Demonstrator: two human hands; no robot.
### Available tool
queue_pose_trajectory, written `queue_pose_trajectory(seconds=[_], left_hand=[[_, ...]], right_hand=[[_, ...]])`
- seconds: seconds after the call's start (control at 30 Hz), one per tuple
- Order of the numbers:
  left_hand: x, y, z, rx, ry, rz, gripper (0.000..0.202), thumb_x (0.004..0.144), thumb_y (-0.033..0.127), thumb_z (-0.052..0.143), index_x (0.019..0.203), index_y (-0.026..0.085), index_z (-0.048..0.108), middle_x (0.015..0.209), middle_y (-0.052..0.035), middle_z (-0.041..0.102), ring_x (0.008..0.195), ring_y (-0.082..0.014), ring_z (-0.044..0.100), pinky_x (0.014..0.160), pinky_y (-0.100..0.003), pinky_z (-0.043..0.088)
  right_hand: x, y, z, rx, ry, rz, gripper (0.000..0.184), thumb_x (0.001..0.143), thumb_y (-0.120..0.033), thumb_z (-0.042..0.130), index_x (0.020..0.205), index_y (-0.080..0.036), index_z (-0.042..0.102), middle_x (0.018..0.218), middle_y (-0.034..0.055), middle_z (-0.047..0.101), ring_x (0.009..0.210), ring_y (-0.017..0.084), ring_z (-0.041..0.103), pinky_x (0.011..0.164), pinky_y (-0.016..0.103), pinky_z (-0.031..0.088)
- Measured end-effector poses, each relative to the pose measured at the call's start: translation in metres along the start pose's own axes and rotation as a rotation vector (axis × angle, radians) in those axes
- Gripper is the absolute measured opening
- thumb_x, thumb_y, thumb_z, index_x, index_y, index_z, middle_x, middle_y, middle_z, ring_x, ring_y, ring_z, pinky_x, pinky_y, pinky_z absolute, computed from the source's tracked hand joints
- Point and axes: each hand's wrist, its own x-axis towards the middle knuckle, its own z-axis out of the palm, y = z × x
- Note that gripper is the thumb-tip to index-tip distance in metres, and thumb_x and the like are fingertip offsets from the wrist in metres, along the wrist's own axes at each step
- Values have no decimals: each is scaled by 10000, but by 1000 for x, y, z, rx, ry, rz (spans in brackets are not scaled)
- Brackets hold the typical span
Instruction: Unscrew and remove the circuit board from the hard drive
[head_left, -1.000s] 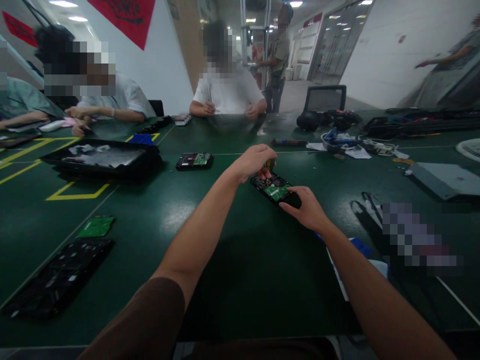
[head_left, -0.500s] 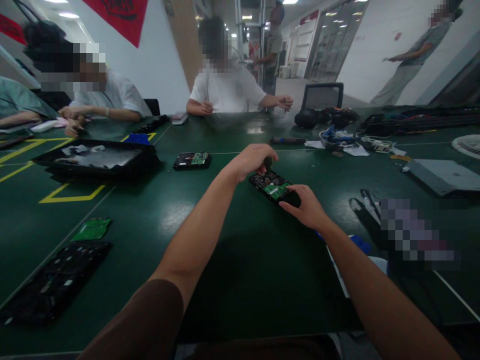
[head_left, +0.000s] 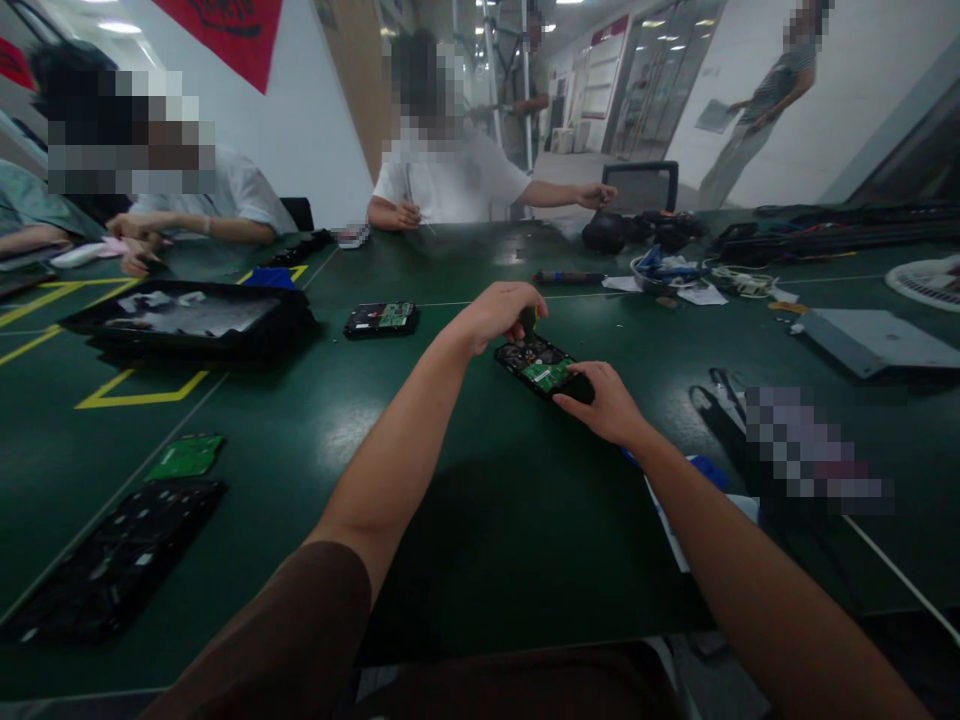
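Observation:
A black hard drive (head_left: 534, 362) with a green circuit board lies on the dark green table, angled in front of me. Over its far-left end, my left hand (head_left: 504, 312) is closed around the dark handle of a screwdriver (head_left: 529, 320), which points down at the drive; its tip is too small to make out. My right hand (head_left: 606, 402) grips the drive's near-right end, thumb on the near side and fingers on top. Farther left sits another hard drive (head_left: 381, 319) with its board showing. A loose green circuit board (head_left: 186, 456) lies at the left, beside a larger black casing (head_left: 120, 560).
At the left stands a black tray (head_left: 187, 320) holding pale scraps. A grey metal box (head_left: 877, 340), a white fan-like grille (head_left: 926, 284) and a bowl of wires (head_left: 660, 272) are at the right. Co-workers sit across the table; one person stands behind at the right.
My hands stay at the drive in nearly the same pose. The whole view has shifted slightly. Across the table, a co-worker's arm has reached farther right.

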Motion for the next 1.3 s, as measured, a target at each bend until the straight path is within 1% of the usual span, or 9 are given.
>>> queue_pose_trajectory(seconds=[0.17,0.3,0.43,0.63,0.8,0.93,1.03,1.17,1.3], left_hand=[[-1,2,3,11,-9,-1,227,857,235,509,784,154,708,812,-62,647,534,-88,545,504,-222,401],[-3,3,3,7,-14,18,225,856,251,515,799,155,711,881,-67,662,540,-84,551,497,-219,407],[-2,2,3,-5,4,20,208,848,263,534,815,153,707,883,-64,668,531,-80,556,478,-213,403],[1,0,8,-97,18,-56,141,867,273,536,893,174,633,899,-66,727,449,-74,530,402,-217,349],[1,-2,15,-262,10,-83,108,875,266,578,904,172,623,885,-64,724,465,-70,555,450,-215,414],[-3,0,18,-238,-4,-63,148,874,270,580,893,159,675,889,-57,697,474,-68,569,437,-211,395],[-4,1,19,-249,-46,-88,185,898,299,542,934,160,658,922,-73,718,486,-81,582,459,-221,419],[-3,0,18,-261,-19,-137,189,915,330,497,919,172,599,914,-90,742,493,-90,584,486,-220,440],[-1,-2,14,-214,9,-105,189,869,289,517,856,154,649,877,-83,709,501,-90,593,493,-225,443]], right_hand=[[-1,2,2,-3,8,-12,517,837,-486,737,1297,-277,630,1276,119,624,1265,342,555,1087,574,459],[-2,2,2,-8,16,-13,515,834,-479,741,1291,-267,632,1272,118,623,1260,335,557,1079,568,461],[-2,5,3,-19,16,-11,524,837,-499,739,1287,-257,626,1288,115,614,1270,320,551,1085,548,462],[-2,7,4,-24,18,-10,532,826,-502,749,1277,-249,626,1275,112,620,1262,314,554,1092,536,461],[-3,4,2,-15,11,0,535,831,-506,741,1285,-248,625,1285,121,617,1257,322,557,1082,538,466],[-3,3,1,-19,13,-10,538,833,-505,740,1286,-242,620,1282,119,618,1259,319,557,1098,530,456],[-4,2,1,-24,13,-13,533,833,-498,741,1286,-243,620,1285,119,617,1259,318,558,1097,526,458],[-4,3,2,-18,14,-16,525,840,-488,734,1295,-251,621,1285,119,621,1262,323,557,1093,542,459],[-3,4,2,-7,9,-12,529,833,-476,743,1303,-266,623,1284,116,621,1271,326,553,1100,550,453]])
